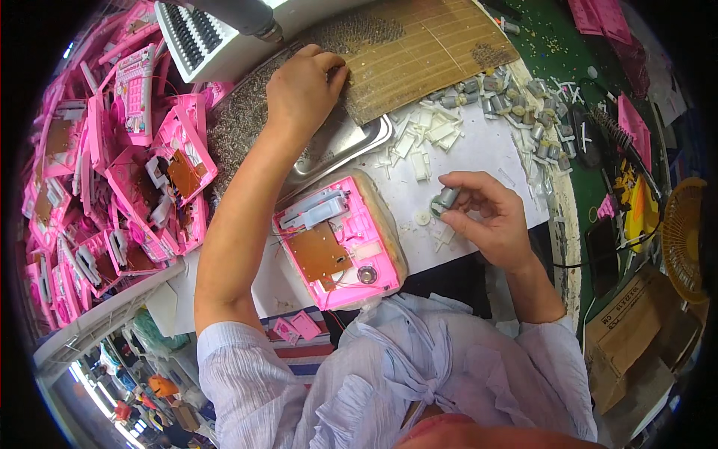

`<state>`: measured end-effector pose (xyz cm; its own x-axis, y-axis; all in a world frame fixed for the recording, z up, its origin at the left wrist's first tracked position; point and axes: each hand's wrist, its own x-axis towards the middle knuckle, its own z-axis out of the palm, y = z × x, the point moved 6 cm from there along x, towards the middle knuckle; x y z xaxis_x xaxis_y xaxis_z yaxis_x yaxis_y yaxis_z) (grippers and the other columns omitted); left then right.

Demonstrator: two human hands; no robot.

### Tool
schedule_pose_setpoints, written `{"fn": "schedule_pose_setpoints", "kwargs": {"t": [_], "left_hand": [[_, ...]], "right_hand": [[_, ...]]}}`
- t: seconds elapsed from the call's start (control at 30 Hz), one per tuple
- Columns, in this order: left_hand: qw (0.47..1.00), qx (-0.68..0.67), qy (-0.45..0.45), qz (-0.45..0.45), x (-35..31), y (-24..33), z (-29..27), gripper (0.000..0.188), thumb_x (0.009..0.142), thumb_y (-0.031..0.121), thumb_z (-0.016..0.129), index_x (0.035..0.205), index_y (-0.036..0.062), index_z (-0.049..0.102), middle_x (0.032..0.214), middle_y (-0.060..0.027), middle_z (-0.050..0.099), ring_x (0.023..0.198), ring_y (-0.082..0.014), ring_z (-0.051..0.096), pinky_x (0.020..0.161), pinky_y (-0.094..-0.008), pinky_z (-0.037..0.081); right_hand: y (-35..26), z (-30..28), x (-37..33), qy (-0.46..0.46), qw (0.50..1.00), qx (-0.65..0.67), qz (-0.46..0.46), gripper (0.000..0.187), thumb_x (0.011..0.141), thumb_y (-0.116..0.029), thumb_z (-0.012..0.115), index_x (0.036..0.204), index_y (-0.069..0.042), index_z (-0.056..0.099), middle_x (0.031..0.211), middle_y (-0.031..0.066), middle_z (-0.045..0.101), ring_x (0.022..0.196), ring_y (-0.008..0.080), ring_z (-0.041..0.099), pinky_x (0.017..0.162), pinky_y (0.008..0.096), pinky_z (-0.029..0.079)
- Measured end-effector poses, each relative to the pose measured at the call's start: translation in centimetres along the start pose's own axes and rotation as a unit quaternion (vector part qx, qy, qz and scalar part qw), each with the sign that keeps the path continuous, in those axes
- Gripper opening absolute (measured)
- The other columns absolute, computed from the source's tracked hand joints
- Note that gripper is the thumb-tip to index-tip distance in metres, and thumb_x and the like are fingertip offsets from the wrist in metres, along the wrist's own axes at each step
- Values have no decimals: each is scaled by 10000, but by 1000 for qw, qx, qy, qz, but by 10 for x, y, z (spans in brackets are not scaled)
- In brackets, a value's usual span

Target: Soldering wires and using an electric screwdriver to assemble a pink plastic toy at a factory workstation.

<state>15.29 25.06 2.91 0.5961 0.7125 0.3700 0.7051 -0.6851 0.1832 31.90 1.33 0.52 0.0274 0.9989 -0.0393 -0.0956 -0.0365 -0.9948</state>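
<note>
My right hand (490, 217) pinches a small grey cylindrical motor (448, 197) between thumb and fingers, above the white work surface. My left hand (305, 88) reaches far forward over a metal tray (378, 136) and a heap of tiny screws (243, 138). Its fingers are curled together, and their tips are partly hidden, so what they hold cannot be made out. Between my forearms, close to my body, lies an open pink plastic housing (393, 280) with a brown circuit board (318, 253), grey plastic parts, wires and a round metal piece (366, 275). A small white disc (422, 218) lies beside the motor.
Pink housings (134, 90) are piled high on the left. Several motors (538, 123) and white plastic pieces (420, 161) lie at the right back. A brown cardboard sheet (426, 52) partly covers the tray. A dark cylindrical tool (254, 19) hangs at the top.
</note>
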Motion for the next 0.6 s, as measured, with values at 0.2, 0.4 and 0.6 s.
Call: {"fn": "schedule_pose_setpoints", "kwargs": {"t": [0.2, 0.4, 0.6], "left_hand": [[993, -110, 34, -13, 3, -2, -1, 165, 912, 182, 735, 984, 38, 773, 836, -66, 685, 751, -212, 674, 698, -320, 523], [769, -581, -69, -258, -17, 7, -5, 249, 983, 193, 704, 1091, -30, 728, 772, 62, 562, 641, -51, 467, 559, -207, 347], [720, -634, -81, -271, -70, 45, -52, 197, 1014, 152, 638, 1077, -34, 645, 933, -67, 688, 624, -49, 529, 488, -191, 381]], "right_hand": [[-1, -7, 3, 13, 1000, 2, -17, 407, 884, 20, 746, 1279, -12, 654, 907, 0, 631, 827, 58, 584, 745, 216, 459], [-2, -4, 7, 11, 998, 63, 12, 415, 892, 25, 735, 1294, -8, 638, 926, 0, 628, 834, 58, 589, 758, 217, 476], [-12, -4, 14, -4, 1000, 27, 6, 426, 904, 18, 717, 1317, 17, 615, 934, 8, 626, 830, 65, 589, 753, 222, 482]]}}
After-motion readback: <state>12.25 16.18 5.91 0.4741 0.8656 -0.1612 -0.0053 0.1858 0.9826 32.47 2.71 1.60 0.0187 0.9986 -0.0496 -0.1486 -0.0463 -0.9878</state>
